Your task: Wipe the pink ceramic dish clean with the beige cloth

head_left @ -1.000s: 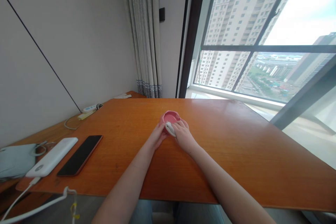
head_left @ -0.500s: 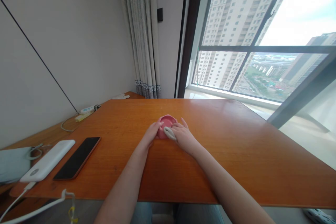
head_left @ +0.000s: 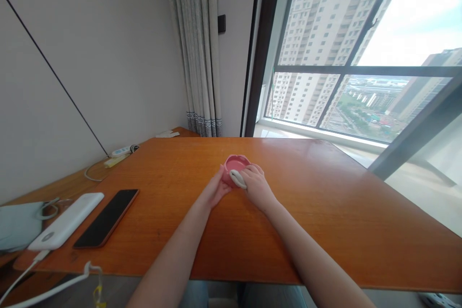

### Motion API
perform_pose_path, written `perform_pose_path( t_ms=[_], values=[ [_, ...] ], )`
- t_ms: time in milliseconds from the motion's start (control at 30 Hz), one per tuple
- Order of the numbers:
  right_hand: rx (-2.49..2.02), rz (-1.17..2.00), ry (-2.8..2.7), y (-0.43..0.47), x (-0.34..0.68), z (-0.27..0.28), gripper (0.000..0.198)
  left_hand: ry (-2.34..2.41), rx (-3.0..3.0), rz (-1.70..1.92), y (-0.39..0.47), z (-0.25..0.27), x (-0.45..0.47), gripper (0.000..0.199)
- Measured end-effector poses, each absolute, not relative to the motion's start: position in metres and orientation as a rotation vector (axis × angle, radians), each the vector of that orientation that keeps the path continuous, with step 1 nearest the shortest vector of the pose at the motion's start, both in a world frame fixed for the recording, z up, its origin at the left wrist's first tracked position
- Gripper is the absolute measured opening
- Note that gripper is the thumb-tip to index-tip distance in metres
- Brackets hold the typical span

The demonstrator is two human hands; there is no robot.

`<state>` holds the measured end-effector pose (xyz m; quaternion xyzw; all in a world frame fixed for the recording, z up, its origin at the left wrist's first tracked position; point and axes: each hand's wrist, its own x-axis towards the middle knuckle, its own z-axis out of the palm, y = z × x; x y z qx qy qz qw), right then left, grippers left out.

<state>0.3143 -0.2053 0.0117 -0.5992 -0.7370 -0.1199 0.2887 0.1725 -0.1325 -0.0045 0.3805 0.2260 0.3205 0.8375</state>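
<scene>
The pink bowl (head_left: 234, 162) lies between the hands, just ahead and right of the left hand (head_left: 215, 188), which grasps its near-left side. The right hand (head_left: 255, 183) pinches a white cloth (head_left: 237, 179) against the near rim, the cloth's long axis slanting far-left to near-right. Whether the bowl touches the table (head_left: 310, 202) is hard to tell.

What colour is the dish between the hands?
The dish is pink, seen best in the head view.
</scene>
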Motion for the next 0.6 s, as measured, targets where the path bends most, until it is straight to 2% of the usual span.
perform_pose_path(
  t_ms=[100,233,433,600],
  values=[
    [-1.659,-0.353,-1.885,-0.203,0.313,0.007,0.017,0.430,0.686,0.820,-0.146,-0.016,0.194,0.038],
    [-1.663,-0.349,-1.865,-0.202,0.300,-0.002,0.017,0.521,0.632,1.018,-0.151,-0.025,0.203,0.036],
    [-1.528,-0.294,-2.017,-0.204,0.298,0.001,0.019,0.813,0.963,1.116,-0.130,-0.023,0.184,0.036],
    [-1.469,-0.329,-2.118,-0.203,0.319,0.001,0.024,0.878,1.246,1.038,-0.117,-0.016,0.167,0.029]
  ],
)
